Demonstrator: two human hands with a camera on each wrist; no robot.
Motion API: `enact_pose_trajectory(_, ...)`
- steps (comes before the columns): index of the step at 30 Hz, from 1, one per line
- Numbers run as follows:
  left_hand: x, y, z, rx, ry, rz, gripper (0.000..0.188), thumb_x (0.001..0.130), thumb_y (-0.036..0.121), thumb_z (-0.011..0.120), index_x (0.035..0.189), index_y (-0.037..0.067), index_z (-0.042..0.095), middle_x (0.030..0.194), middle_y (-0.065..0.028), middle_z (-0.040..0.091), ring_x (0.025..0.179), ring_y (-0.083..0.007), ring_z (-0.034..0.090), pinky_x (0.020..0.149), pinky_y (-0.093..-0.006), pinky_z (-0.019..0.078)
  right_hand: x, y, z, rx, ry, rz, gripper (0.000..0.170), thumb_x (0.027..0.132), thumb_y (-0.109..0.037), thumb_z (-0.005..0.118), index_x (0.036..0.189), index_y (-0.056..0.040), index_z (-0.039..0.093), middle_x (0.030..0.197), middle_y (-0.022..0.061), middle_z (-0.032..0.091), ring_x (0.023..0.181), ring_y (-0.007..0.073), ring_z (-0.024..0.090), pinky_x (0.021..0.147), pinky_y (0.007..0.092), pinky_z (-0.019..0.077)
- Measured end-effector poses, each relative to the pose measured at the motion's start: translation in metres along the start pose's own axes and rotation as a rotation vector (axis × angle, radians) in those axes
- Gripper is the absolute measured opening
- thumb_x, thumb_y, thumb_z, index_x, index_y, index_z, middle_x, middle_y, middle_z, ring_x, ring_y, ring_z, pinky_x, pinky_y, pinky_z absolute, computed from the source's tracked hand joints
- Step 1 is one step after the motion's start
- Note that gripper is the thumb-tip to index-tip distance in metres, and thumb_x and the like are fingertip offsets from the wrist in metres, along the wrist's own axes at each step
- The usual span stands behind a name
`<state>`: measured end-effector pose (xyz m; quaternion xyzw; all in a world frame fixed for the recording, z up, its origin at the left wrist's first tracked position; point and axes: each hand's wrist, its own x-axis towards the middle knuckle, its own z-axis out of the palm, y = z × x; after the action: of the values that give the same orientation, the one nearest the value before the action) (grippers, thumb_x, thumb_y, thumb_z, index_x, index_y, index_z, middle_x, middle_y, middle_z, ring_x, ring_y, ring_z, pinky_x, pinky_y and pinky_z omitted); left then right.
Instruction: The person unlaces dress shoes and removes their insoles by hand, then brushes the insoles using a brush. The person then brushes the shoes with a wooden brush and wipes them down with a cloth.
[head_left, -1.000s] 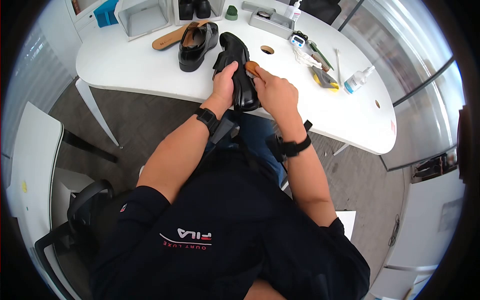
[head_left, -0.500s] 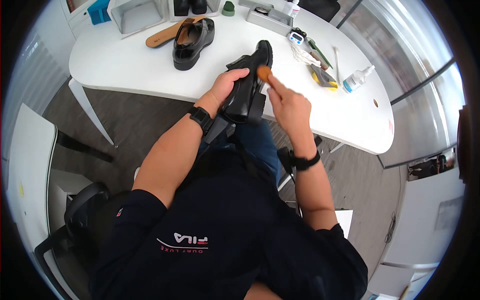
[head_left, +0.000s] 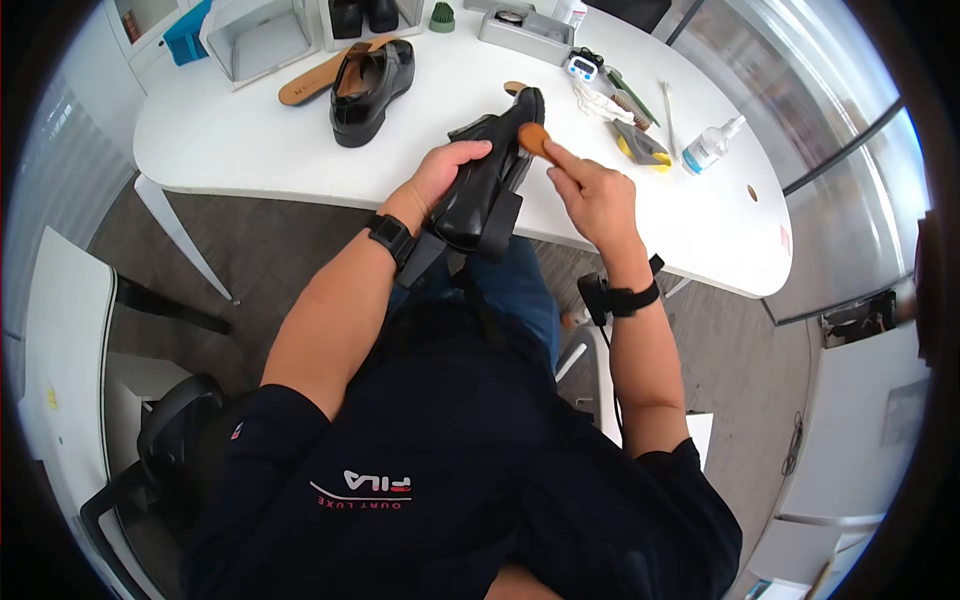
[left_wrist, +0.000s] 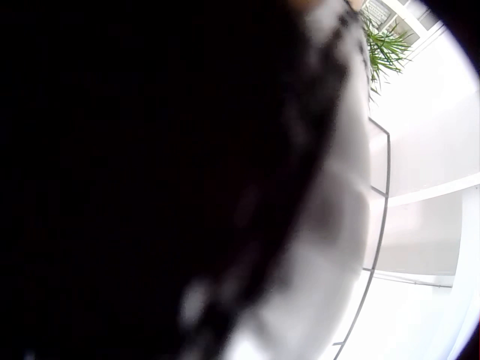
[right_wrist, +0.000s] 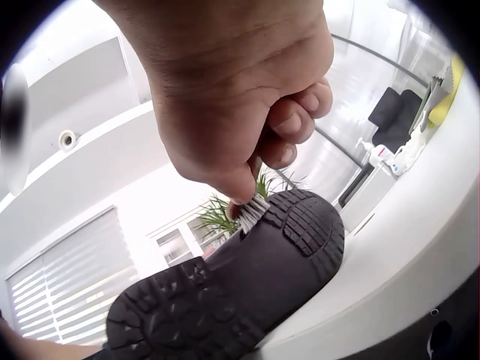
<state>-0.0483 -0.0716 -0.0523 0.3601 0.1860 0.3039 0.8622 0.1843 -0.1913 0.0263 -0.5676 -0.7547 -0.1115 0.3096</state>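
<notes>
My left hand grips a glossy black shoe tilted on its side over the table's near edge, heel toward my body and toe pointing away. Between the fingers of my right hand is a small brush with a round wooden back. Its pale bristles meet the side of the shoe near the forefoot. From the right wrist, the treaded sole faces the camera. A dark, blurred shape fills most of the left wrist view and hides the left fingers there.
A matching black shoe stands on the white table beside a tan insole. Grey bins line the back. To the right lie a grey box, a timer, a white cloth and a spray bottle.
The shoe has been tilted over, its heel end swinging left and its toe right. My right hand has moved right, and the brush has shifted toward the toe end.
</notes>
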Motion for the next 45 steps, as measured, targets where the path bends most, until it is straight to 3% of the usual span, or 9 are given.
enact_pose_trajectory(4,0.004,-0.004,-0.005,-0.069,0.022,0.051,0.039,0.101,0.026,0.065,0.124,-0.005,0.066,0.108,-0.0172,0.076,0.089,-0.027,0.075,0.082,-0.0396,0.0636,-0.001,-0.005,0.01,0.011,0.042,0.043,0.034,0.096,-0.028,0.071,0.13,-0.0233,0.075,0.075,0.0108,0.071,0.066,0.0331,0.069,0.062,0.0436,0.0542)
enact_pose_trajectory(5,0.004,-0.003,-0.004,-0.067,0.029,0.052,0.039,0.101,0.026,0.065,0.124,-0.005,0.066,0.108,-0.0171,0.076,0.088,-0.0267,0.075,0.083,-0.0396,0.0635,-0.01,-0.011,0.01,0.109,0.043,-0.057,0.035,0.095,-0.026,0.072,0.13,-0.0213,0.075,0.075,0.0115,0.071,0.066,0.0329,0.069,0.062,0.0431,0.0547)
enact_pose_trajectory(9,-0.007,-0.003,0.011,-0.079,0.063,0.051,0.04,0.101,0.026,0.065,0.126,-0.005,0.065,0.108,-0.0171,0.076,0.088,-0.0266,0.075,0.083,-0.0396,0.0634,-0.037,-0.027,0.0,0.337,-0.045,-0.02,0.036,0.093,-0.024,0.075,0.129,-0.0195,0.075,0.074,0.0122,0.07,0.066,0.0329,0.069,0.062,0.0425,0.0545)
enact_pose_trajectory(16,-0.004,-0.004,0.011,-0.034,0.043,0.052,0.039,0.1,0.026,0.066,0.125,-0.005,0.066,0.106,-0.0167,0.076,0.087,-0.0262,0.075,0.081,-0.0382,0.0637,0.022,0.003,0.017,-0.026,0.096,0.086,0.034,0.095,-0.031,0.071,0.128,-0.0244,0.075,0.079,0.0153,0.074,0.071,0.0343,0.072,0.064,0.0449,0.0554)
enact_pose_trajectory(22,-0.003,-0.006,0.01,-0.058,0.072,0.066,0.039,0.1,0.025,0.067,0.125,-0.005,0.066,0.104,-0.0165,0.076,0.083,-0.0253,0.075,0.077,-0.037,0.0641,0.081,0.012,0.038,-0.14,0.013,0.253,0.033,0.098,-0.033,0.065,0.129,-0.0225,0.074,0.081,0.0189,0.074,0.079,0.0406,0.073,0.071,0.0495,0.057)
enact_pose_trajectory(29,-0.001,-0.01,0.009,-0.035,0.09,0.125,0.034,0.1,0.023,0.067,0.12,-0.004,0.069,0.099,-0.0141,0.076,0.079,-0.0234,0.075,0.073,-0.0351,0.0633,0.003,-0.048,-0.005,-0.095,-0.05,0.256,0.033,0.099,-0.032,0.064,0.129,-0.0222,0.074,0.078,0.0183,0.074,0.075,0.0404,0.073,0.069,0.0494,0.0566)
enact_pose_trajectory(34,0.001,-0.009,0.011,-0.032,0.02,0.114,0.033,0.1,0.021,0.066,0.12,-0.005,0.069,0.1,-0.015,0.076,0.081,-0.0237,0.075,0.074,-0.0356,0.0637,0.043,-0.036,0.005,-0.263,0.013,0.235,0.032,0.099,-0.032,0.064,0.128,-0.0245,0.075,0.076,0.0173,0.074,0.074,0.0386,0.074,0.067,0.0482,0.057)
enact_pose_trajectory(39,0.002,-0.01,0.009,0.0,0.044,0.139,0.033,0.1,0.022,0.066,0.118,-0.005,0.069,0.1,-0.0154,0.076,0.082,-0.0233,0.075,0.074,-0.0357,0.0637,0.122,-0.003,0.029,-0.235,-0.198,0.299,0.036,0.102,-0.034,0.051,0.127,-0.0376,0.075,0.103,0.0112,0.079,0.096,0.0335,0.076,0.085,0.0452,0.0585)
enact_pose_trajectory(45,-0.001,-0.01,0.013,0.003,0.118,0.163,0.032,0.099,0.023,0.067,0.115,-0.005,0.07,0.098,-0.0144,0.076,0.077,-0.022,0.074,0.071,-0.0347,0.0627,0.142,0.015,0.045,-0.202,-0.29,0.36,0.041,0.1,-0.036,0.047,0.134,-0.0391,0.071,0.114,0.0116,0.077,0.103,0.0338,0.074,0.09,0.0443,0.0577)
